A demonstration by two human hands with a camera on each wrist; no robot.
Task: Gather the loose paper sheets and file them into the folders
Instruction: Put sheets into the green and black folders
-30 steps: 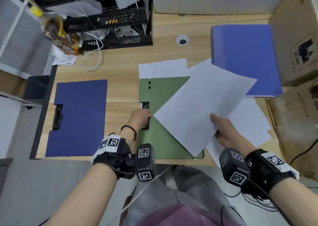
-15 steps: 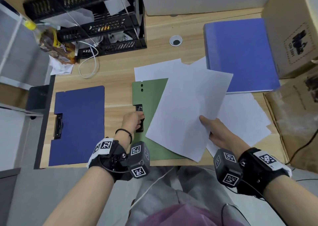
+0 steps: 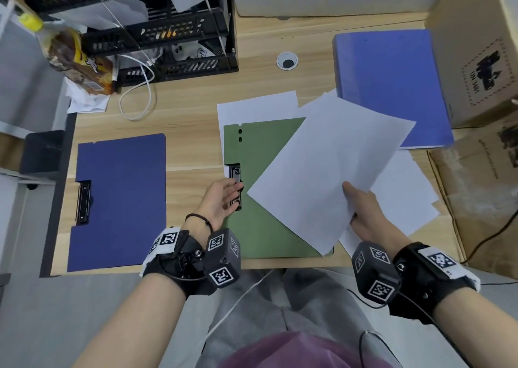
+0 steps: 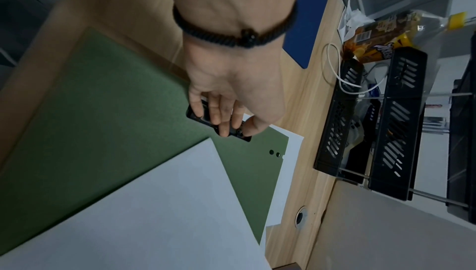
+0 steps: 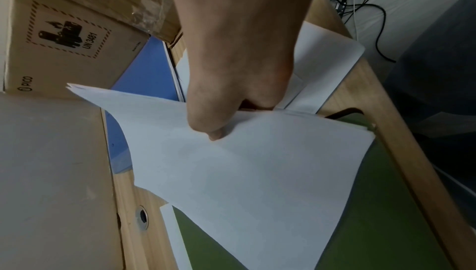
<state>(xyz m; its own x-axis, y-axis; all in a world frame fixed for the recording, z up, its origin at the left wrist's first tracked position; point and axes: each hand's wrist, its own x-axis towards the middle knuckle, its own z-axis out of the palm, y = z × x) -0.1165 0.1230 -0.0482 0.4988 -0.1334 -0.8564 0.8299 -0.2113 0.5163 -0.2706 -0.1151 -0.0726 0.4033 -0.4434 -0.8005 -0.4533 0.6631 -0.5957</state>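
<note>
Paper sheets: a small stack (image 3: 325,168) is above the green folder (image 3: 260,227), turned at an angle, not yet under its clip (image 3: 236,184).
Right hand (image 3: 364,213): pinches the stack at its near edge, thumb on top.
Left hand (image 3: 221,199): fingers curled on the clip; whether it is lifted, cannot tell.
Progress: early, it seems; more sheets (image 3: 403,196) lie loose on the desk (image 3: 190,120), one sheet (image 3: 258,106) under the green folder.
Around: dark blue folder (image 3: 120,199) at left, light blue folder (image 3: 389,87) at back right, cardboard box (image 3: 482,59) just beside it.
</note>
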